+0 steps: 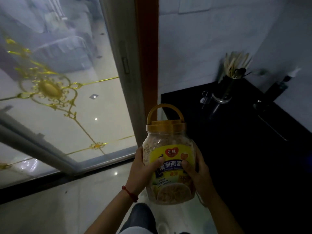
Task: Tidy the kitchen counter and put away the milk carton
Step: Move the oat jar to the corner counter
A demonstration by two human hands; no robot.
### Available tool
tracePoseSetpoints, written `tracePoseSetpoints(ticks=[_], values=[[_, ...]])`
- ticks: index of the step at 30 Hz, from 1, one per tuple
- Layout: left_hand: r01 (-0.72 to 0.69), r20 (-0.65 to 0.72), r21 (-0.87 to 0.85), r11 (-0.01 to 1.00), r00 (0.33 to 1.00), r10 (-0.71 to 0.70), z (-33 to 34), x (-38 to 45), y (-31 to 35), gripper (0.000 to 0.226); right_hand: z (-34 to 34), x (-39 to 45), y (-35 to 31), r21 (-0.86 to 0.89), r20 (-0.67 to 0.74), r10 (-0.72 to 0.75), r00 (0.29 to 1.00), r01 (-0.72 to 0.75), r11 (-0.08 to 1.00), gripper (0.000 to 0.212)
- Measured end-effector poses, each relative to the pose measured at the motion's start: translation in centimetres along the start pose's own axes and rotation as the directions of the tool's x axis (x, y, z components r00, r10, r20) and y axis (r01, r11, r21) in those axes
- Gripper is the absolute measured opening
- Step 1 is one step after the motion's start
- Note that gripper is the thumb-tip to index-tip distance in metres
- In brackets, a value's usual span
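Observation:
A clear plastic oatmeal jar (168,149) with a gold lid, a gold carry handle and a yellow label is held upright in the air at the left edge of the black counter (236,149). My left hand (143,171) grips its left side, thumb across the label. My right hand (197,173) grips its right side. A red string bracelet is on the left wrist. No milk carton is in view.
On the counter's far end stand a dark utensil holder (231,85) full of chopsticks and a dark metal jug (216,105). A spoon or ladle (268,119) lies near the right wall. A sliding glass door (67,81) is on the left, over glossy floor tiles.

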State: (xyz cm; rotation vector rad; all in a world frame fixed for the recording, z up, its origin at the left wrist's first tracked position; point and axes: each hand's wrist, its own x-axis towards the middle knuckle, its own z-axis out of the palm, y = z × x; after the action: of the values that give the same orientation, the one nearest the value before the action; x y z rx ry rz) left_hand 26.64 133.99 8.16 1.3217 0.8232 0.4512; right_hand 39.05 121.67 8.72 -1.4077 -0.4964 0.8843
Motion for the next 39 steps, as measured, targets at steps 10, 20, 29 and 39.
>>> tracePoseSetpoints(ticks=[10,20,29,39], values=[[0.002,0.233,0.003,1.000,0.972,-0.003,3.3,18.7,4.1,0.104,-3.9,15.0,-4.7,0.033,-0.168,-0.052,0.984,0.058,0.998,0.101],[-0.040,0.388,0.191,0.981,0.921,-0.038,5.5,30.1,5.4,0.109,-8.5,23.2,-5.7,-0.011,-0.285,-0.061,0.957,0.061,0.998,0.092],[-0.145,0.283,0.216,0.966,0.956,0.080,8.2,31.9,4.5,0.104,-11.6,27.6,-5.1,-0.069,-0.184,0.022,0.983,-0.035,0.997,0.084],[-0.214,0.224,0.381,0.900,0.965,0.135,8.7,33.3,4.7,0.128,-12.7,29.8,-1.9,-0.131,-0.232,-0.023,0.973,-0.007,0.991,0.070]])
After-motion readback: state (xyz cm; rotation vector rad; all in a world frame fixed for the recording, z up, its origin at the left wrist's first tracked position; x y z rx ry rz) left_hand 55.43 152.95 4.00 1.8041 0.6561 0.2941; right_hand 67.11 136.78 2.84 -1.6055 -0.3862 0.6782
